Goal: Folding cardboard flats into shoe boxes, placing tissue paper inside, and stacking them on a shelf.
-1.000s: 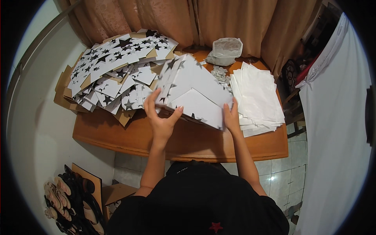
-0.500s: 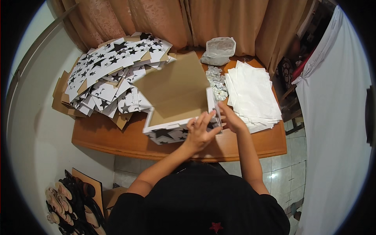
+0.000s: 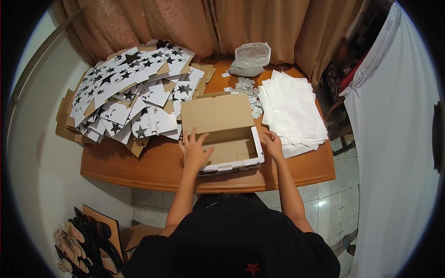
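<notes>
An open cardboard box [image 3: 227,111], brown inside and white with black stars outside, sits on the table with its lid raised at the far side. My left hand [image 3: 194,152] is over the box's left side, its fingers spread and its thumb toward the inside; it hides most of that wall. Just beyond the right wall is my right hand [image 3: 274,146], fingers curled together, with nothing visible in them. A narrow gap seems to separate it from the box. The box's inside shows only bare brown cardboard.
A tall heap of star-printed cardboard pieces [image 3: 139,88] covers the wooden table's [image 3: 125,160] left part. Behind the box are small white packets [image 3: 245,88] and a translucent plastic bag [image 3: 250,59]. White sheets [image 3: 294,106] are stacked at right. Shoes [image 3: 76,245] stand at lower left.
The box, tilted in the air before, now rests flat, turned square to me. My left hand moved from its right front corner to its left side. My right hand came off the right wall.
</notes>
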`<state>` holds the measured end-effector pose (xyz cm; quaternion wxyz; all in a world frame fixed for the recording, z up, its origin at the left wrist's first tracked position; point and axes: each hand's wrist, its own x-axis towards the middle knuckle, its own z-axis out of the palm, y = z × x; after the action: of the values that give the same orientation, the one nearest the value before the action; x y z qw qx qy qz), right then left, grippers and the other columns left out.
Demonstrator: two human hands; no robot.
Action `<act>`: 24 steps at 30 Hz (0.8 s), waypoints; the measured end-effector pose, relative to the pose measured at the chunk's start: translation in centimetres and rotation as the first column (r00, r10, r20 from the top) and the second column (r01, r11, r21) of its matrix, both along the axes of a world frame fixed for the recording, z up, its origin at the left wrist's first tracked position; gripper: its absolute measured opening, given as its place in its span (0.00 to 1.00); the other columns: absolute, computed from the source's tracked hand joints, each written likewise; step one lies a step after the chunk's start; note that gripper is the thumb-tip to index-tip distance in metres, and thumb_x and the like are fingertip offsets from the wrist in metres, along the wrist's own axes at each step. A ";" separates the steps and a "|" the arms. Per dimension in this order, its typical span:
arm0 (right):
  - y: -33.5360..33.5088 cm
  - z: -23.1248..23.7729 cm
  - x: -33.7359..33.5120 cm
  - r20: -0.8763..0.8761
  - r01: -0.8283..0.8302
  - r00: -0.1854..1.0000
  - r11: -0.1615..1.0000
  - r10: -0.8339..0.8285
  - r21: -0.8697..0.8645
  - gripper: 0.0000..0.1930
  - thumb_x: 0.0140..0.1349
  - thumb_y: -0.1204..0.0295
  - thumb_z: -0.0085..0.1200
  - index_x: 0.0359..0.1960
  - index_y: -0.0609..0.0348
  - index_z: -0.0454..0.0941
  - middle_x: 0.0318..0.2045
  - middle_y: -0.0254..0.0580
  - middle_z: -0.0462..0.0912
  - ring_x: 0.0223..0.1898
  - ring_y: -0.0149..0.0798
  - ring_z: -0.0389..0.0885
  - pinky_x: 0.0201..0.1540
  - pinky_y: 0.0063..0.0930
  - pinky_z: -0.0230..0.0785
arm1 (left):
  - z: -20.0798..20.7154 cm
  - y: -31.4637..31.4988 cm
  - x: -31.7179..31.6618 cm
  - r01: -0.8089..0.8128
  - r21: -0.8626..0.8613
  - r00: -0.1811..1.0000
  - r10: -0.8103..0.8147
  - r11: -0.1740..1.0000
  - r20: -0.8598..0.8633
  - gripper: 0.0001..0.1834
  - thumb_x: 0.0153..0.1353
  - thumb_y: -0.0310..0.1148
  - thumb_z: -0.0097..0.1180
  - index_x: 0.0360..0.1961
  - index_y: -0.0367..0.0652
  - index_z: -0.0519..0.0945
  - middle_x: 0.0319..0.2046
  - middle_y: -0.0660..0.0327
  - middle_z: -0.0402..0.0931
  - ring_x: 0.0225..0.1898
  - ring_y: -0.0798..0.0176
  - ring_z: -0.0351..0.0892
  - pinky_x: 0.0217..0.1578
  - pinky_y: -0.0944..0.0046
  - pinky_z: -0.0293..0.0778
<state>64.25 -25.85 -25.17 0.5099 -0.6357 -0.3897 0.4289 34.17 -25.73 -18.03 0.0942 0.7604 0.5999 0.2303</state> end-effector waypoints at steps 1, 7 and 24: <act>0.5 0.0 0.6 0.057 0.113 0.992 0.992 -0.116 0.050 0.16 0.55 0.71 0.53 0.44 0.65 0.74 0.45 0.46 0.75 0.40 0.37 0.75 0.47 0.31 0.67 | -0.3 0.1 -0.4 -0.065 -0.076 0.996 0.060 0.995 -0.071 0.29 0.45 0.45 0.61 0.52 0.57 0.73 0.64 0.55 0.52 0.65 0.42 0.42 0.59 0.34 0.41; 1.5 -0.2 5.1 0.857 0.166 0.480 0.978 -0.189 0.122 0.20 0.48 0.66 0.57 0.44 0.58 0.74 0.48 0.51 0.71 0.55 0.52 0.64 0.55 0.55 0.57 | -2.0 0.4 -0.1 -0.093 -0.086 0.980 0.076 0.992 -0.185 0.40 0.45 0.43 0.62 0.62 0.65 0.61 0.67 0.56 0.41 0.66 0.39 0.39 0.60 0.34 0.40; 3.9 5.6 9.0 0.528 0.525 0.681 0.841 -0.506 0.129 0.14 0.52 0.62 0.55 0.27 0.63 0.80 0.23 0.50 0.79 0.27 0.50 0.77 0.33 0.38 0.67 | -1.0 4.2 1.6 -0.154 -0.269 0.977 0.188 0.951 0.105 0.28 0.49 0.47 0.59 0.53 0.58 0.72 0.65 0.54 0.48 0.66 0.41 0.38 0.58 0.34 0.43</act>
<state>73.25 -21.91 -19.60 0.4673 -0.8222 -0.3158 0.0761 35.81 -21.51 -18.98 0.2112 0.6701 0.6811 0.2059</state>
